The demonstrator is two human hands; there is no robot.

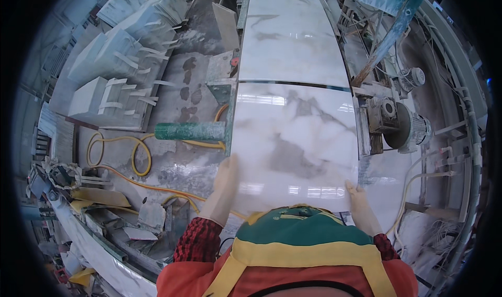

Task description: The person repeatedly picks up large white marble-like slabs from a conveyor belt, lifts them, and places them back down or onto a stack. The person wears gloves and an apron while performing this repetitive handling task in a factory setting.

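A glossy white marble tile (293, 140) with grey veining lies right in front of me, its near edge close to my green apron. My left hand (225, 179), pale and perhaps gloved, holds its left edge. On the opposite edge, near the front corner, my right hand (360, 198) grips the tile with the thumb showing on top. The fingers under the edges are hidden. Beyond a narrow dark gap lies a second marble tile (293, 40) of the same look, on the same line. Neither hand touches that one.
A green roller (189, 131) juts out on the left above a yellow hose (141, 161). Strapped stacks of slabs (117, 95) stand farther left. Broken pieces (141, 226) lie at the lower left. On the right are an electric motor (410, 127) and a slanting blue post (389, 35).
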